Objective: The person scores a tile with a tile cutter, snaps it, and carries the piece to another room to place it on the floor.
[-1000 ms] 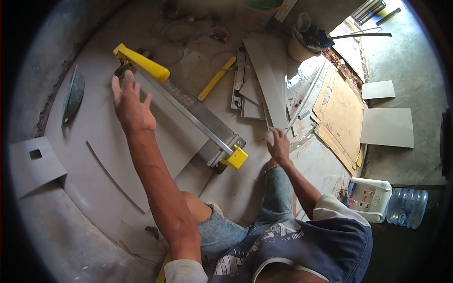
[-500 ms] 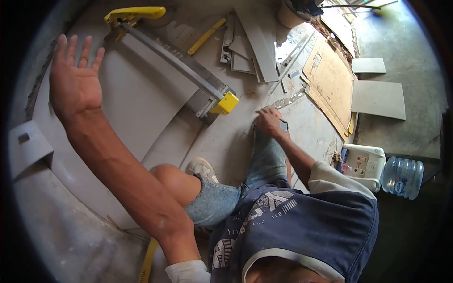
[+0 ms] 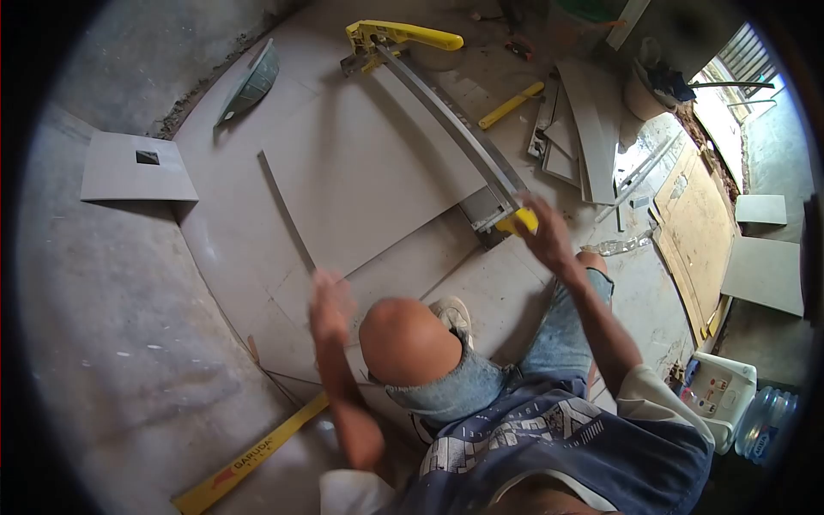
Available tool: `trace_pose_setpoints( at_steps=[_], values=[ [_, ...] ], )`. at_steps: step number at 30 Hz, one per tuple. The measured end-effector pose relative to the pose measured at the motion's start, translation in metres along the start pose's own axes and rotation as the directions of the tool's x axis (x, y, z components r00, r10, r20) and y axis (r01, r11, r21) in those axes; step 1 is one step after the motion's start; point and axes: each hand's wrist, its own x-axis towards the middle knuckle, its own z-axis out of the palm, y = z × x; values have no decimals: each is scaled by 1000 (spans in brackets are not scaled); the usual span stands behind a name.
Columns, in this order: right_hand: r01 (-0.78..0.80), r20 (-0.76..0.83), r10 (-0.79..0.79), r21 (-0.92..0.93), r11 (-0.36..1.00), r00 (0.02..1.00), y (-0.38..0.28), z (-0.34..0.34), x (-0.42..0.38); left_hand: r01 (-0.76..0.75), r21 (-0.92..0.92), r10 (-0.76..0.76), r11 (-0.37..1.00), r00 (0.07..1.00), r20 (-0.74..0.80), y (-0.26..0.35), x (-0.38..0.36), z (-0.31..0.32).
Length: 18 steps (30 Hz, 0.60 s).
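My left hand (image 3: 331,307), blurred by motion, hovers beside my bent knee at the near corner of a large pale tile (image 3: 360,189). The tile lies on the floor, with its far side under the metal rail of a tile cutter (image 3: 455,123). The cutter's yellow handle (image 3: 421,34) is at the far end. At its near end is a yellow block (image 3: 518,221), which the fingers of my right hand (image 3: 549,236) overlap in this view. Those fingers look stretched and apart.
Left of me rests a tile with a square hole (image 3: 137,172), and beyond it a green basin (image 3: 251,86). A yellow GARUDA TILE bar (image 3: 249,455) lies near left. Tile offcuts (image 3: 592,129), cardboard (image 3: 699,232) and a water bottle (image 3: 766,425) are on the right.
My raised left hand has come down to the tile's near corner. My right hand has left my knee and moved to the cutter's near end. The view has swung left.
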Motion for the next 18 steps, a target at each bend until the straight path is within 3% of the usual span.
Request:
trace_pose_setpoints(
  at_steps=[1,3,6,8,11,13,14,16,18],
  values=[
    [36,-48,-39,-64,997,998,-8,-13,29,71,-53,-68,996,996,52,-12,-40,18],
    [145,-174,-171,-154,977,970,-35,-36,96,172,-153,-117,973,943,313,-79,-76,-9],
    [167,-285,-233,-236,957,930,-72,-43,202,235,-235,-212,943,970,120,-169,-97,-52],
    [120,-254,-190,-268,956,948,-92,-37,253,142,-291,-175,946,980,-91,-213,-71,-86],
    [12,-112,-52,-331,944,992,-95,-20,293,39,-167,-85,985,956,-280,-199,-5,-109],
    [15,-38,-33,-397,918,999,-90,-8,303,208,29,-184,978,914,-362,-115,-6,-73],
    [41,-60,-69,-382,923,996,-84,-6,307,127,193,-54,973,938,-344,-152,36,-116],
    [96,-99,-139,-355,930,985,-69,-4,314,93,312,34,946,925,-379,-152,82,-141],
    [87,-116,-139,-371,925,983,-67,1,319,185,226,-46,957,861,-507,-117,119,-133]
  ],
)
